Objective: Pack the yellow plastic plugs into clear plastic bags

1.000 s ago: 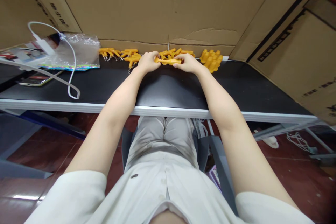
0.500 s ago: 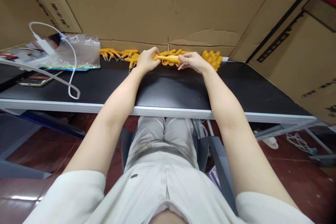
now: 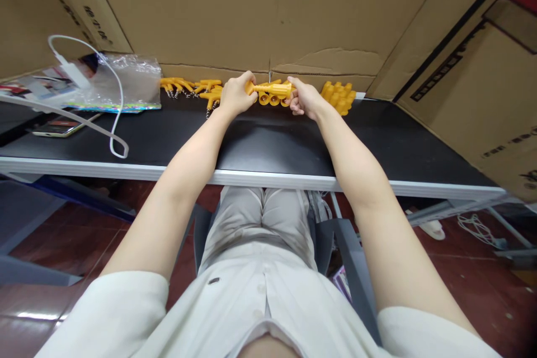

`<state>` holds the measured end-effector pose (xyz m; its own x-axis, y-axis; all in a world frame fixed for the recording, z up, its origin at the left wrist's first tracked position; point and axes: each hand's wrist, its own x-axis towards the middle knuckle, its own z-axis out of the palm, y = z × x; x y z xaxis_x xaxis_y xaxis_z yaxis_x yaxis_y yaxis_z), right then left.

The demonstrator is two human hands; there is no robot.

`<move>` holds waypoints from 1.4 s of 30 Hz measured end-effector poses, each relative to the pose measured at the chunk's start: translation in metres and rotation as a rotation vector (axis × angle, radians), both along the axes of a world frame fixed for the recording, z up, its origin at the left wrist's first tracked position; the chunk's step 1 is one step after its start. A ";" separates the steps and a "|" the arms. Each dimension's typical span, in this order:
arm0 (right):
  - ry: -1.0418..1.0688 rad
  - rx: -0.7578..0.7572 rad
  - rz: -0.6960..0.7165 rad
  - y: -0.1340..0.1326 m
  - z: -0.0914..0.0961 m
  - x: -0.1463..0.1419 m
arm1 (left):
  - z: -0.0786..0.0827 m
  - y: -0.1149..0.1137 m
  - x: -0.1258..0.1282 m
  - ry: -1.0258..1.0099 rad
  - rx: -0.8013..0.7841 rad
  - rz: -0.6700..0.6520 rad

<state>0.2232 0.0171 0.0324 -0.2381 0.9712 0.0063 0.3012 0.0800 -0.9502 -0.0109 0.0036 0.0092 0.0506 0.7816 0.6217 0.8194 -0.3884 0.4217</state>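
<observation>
My left hand (image 3: pixel 236 96) and my right hand (image 3: pixel 304 97) hold the two ends of one yellow plastic piece (image 3: pixel 272 88), level, just above the far side of the black table (image 3: pixel 268 145). Both hands are closed on it. Under the piece lie a few round yellow parts (image 3: pixel 273 100). To the left is a heap of yellow T-shaped handles with metal screws (image 3: pixel 195 87). A pile of yellow caps (image 3: pixel 339 96) sits to the right of my right hand.
Cardboard sheets (image 3: pixel 235 11) wall the table at the back and right. At the far left lie a clear plastic bag (image 3: pixel 126 81), a white cable with charger (image 3: pixel 107 95) and a phone (image 3: pixel 56 127). The table's white front edge (image 3: pixel 268 179) is above my lap.
Both hands have lifted the yellow piece slightly and carried it toward the back wall. My right hand has shifted its grip to the piece's right end.
</observation>
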 end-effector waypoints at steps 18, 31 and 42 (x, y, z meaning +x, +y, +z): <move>0.001 -0.114 -0.002 -0.005 0.000 0.000 | 0.004 -0.011 0.006 0.035 -0.052 0.014; 0.059 0.067 0.100 -0.031 0.022 0.015 | 0.005 -0.011 0.006 0.043 -0.089 0.043; 0.078 0.137 0.066 -0.025 0.017 0.014 | 0.006 -0.012 0.006 0.061 -0.063 0.050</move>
